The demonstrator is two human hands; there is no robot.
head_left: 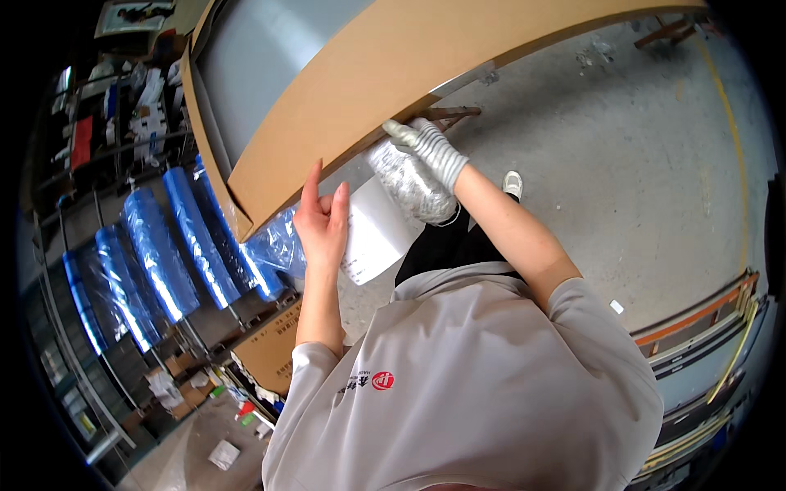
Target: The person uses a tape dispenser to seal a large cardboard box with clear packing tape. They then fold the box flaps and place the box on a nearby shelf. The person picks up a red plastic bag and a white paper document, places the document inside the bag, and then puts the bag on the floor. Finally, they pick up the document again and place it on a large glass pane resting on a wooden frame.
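A large brown cardboard wrap [344,98] surrounds a flat grey panel [266,61] in front of me. My left hand [322,225] is bare, with its index finger and thumb stretched apart beside the cardboard's near edge. Next to that thumb hangs a white printed sheet [377,229]. A striped, pale glove covers my right hand [430,149], which grips the same edge further right; the cardboard partly hides its fingers. Just below the glove is a bundle in crinkled clear plastic [413,184]; its contents cannot be made out.
Several rolls of blue plastic film [160,254] sit on a rack at the left. A wooden support [454,114] shows beneath the cardboard. Framed panels [696,344] lie stacked at the lower right. Behind the film rolls stand cluttered shelves [123,114].
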